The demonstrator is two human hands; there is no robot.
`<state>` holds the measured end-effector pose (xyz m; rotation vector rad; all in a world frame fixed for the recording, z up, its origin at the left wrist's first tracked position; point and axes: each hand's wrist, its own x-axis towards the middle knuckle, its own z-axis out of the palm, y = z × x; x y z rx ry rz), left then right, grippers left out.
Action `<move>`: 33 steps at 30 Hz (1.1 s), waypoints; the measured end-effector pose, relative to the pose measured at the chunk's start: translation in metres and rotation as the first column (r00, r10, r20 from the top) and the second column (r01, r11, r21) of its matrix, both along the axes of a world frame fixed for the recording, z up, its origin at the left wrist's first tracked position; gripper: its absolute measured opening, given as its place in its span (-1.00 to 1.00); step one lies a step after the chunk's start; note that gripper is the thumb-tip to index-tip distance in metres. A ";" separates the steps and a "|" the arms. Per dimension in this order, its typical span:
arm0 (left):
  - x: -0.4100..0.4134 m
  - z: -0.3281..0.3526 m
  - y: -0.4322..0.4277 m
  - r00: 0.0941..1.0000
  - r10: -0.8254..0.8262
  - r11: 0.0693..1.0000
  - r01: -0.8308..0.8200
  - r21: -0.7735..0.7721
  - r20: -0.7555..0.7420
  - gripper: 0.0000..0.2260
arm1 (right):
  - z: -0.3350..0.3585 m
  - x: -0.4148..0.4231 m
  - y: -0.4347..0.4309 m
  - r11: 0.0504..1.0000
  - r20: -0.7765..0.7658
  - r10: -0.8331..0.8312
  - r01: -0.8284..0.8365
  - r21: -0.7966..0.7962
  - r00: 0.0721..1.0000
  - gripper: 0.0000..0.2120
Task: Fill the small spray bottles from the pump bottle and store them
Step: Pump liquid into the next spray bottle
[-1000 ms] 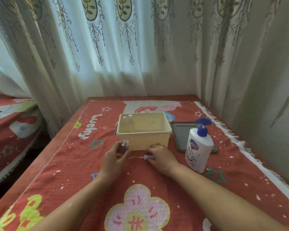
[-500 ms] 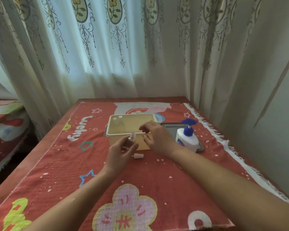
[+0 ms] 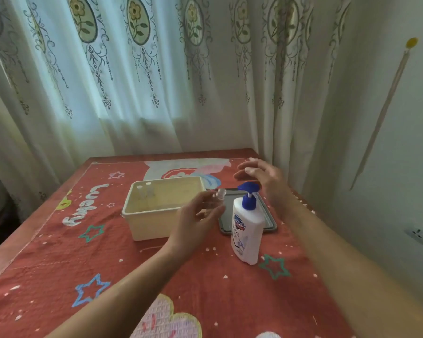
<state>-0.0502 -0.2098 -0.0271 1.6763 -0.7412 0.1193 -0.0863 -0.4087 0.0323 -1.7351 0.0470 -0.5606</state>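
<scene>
Head view: the left hand grips a clear spray bottle between thumb and curled fingers, above the gap between the bin and the tray. Its long axis tilts, with the open neck up and to the right, just beside the spout of the pump bottle. The pump bottle stands upright on the red cloth, its blue spout pointing left at that neck. The right hand hovers over the pump head, fingers spread and loose, holding nothing; whether it touches is unclear. The spray bottle's body is blurred and partly hidden by fingers. Two bottles stand in the bin's far left corner, faint through glare.
</scene>
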 end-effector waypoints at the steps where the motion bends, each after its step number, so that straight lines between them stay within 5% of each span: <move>1: 0.004 -0.005 -0.004 1.000 -0.020 1.000 0.020 -0.006 0.008 -0.76 | -0.011 0.003 -0.005 0.998 0.012 0.036 -0.037 0.044 0.999 -0.79; 7: 0.016 -0.030 -0.023 0.998 -0.030 0.997 0.034 -0.076 0.052 -0.74 | -0.052 0.007 -0.003 0.924 0.002 0.195 -0.184 0.335 0.981 -0.49; 11: 0.019 -0.035 -0.026 0.992 0.018 0.989 0.000 -0.145 0.121 -0.73 | -0.058 0.009 0.005 0.934 0.035 0.174 -0.176 0.311 0.984 -0.30; 18: 0.022 -0.031 -0.028 0.981 0.038 0.966 0.013 -0.257 0.190 -0.70 | -0.057 0.019 0.006 0.916 0.076 0.319 -0.328 0.232 0.945 -0.35; 26: 0.034 -0.027 -0.031 0.963 0.021 0.975 0.041 -0.220 0.270 -0.70 | -0.052 0.032 0.007 0.915 -0.021 0.210 -0.189 0.355 0.977 -0.71; 33: 0.048 -0.027 -0.018 0.975 0.027 0.969 0.028 -0.245 0.221 -0.66 | -0.050 0.038 0.009 0.923 0.054 0.314 -0.318 0.218 0.948 -0.55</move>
